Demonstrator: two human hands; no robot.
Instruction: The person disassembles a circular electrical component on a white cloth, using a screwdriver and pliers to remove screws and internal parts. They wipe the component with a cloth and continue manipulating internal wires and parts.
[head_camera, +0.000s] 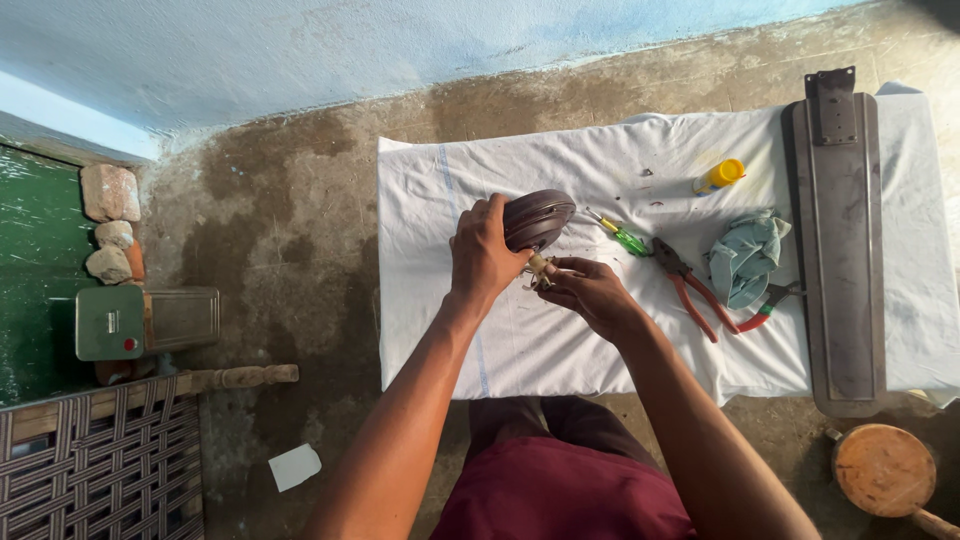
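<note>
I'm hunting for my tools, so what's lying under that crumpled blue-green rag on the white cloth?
Red handles of a tool poke out from under the rag, resting on the white cloth. The tool's head is covered, so its kind cannot be told.

Red-handled pliers (690, 288), green screwdriver (622, 235), yellow bottle (720, 176), fan blade (842, 260).

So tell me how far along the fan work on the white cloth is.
Done: a fan blade lies detached on the white cloth. In hand: the left hand steadies the dark motor housing while the right hand works at its shaft. Left: pliers and screwdriver lie unused; nothing reassembled.
</note>
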